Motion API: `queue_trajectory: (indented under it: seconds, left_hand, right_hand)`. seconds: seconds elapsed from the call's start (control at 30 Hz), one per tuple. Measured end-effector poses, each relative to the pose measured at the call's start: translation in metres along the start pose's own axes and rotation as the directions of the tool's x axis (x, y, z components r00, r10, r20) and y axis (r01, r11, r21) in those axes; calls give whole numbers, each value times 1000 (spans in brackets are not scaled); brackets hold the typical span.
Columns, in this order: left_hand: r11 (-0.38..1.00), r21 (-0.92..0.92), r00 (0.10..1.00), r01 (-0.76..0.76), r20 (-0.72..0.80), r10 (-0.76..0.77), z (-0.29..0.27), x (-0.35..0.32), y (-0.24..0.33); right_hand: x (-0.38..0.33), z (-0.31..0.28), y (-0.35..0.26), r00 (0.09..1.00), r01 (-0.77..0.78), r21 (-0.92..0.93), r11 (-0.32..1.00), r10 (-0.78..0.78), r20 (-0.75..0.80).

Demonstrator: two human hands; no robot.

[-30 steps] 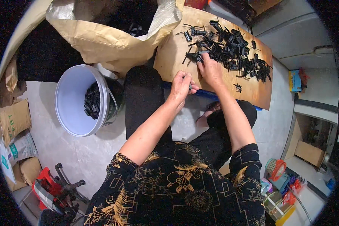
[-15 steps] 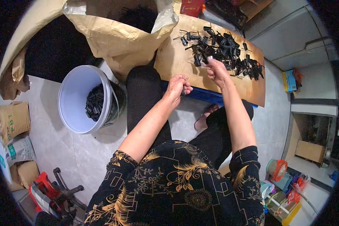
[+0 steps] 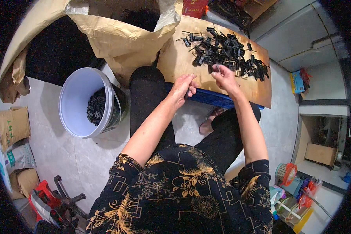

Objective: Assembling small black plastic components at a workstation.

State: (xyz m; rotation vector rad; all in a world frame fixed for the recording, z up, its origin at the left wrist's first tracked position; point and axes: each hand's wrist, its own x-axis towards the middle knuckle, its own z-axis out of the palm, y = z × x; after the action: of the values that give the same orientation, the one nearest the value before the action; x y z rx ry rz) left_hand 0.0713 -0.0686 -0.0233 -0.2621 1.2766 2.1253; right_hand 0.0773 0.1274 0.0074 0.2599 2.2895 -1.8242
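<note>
Small black plastic parts [image 3: 228, 48], many with thin stems, lie heaped on a worn wooden board [image 3: 179, 54] in front of me. My left hand [image 3: 183, 89] is closed over the board's near left edge. A dark bit shows between its fingers, seemingly one of the black plastic parts. At the near side of the heap, my right hand [image 3: 225, 80] is pinched closed. Something small and greyish shows at its fingertips, too small to name. More black parts [image 3: 96, 106] lie inside a white bucket [image 3: 68, 105] on the floor to my left.
A large, open brown paper sack [image 3: 117, 43] with dark contents stands at the far left, against the board. My knees are beneath the board's near edge, above a blue crate [image 3: 210, 99]. Packed bags [image 3: 13, 128] line the left wall; a basket [image 3: 286, 174] stands at right.
My right hand has drawn back slightly toward me from the heap, staying pinched. My left hand stays closed in nearly the same place. The whole view has shifted a little.
</note>
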Motion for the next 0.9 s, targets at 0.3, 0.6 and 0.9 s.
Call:
queue_trajectory:
  seconds: [0.3,0.6,0.9]
  left_hand:
    - [997,23,925,69,374,-72,2,-1,1]
    - [946,-107,817,305,540,-202,13,-14,4]
    - [942,-120,856,313,465,-225,15,-13,-1]
  right_hand:
    - [-57,17,-10,870,461,-498,734,-485,90]
    - [-73,18,-2,806,520,-554,650,-587,67]
    - [-74,30,0,795,514,-479,712,-605,-47]
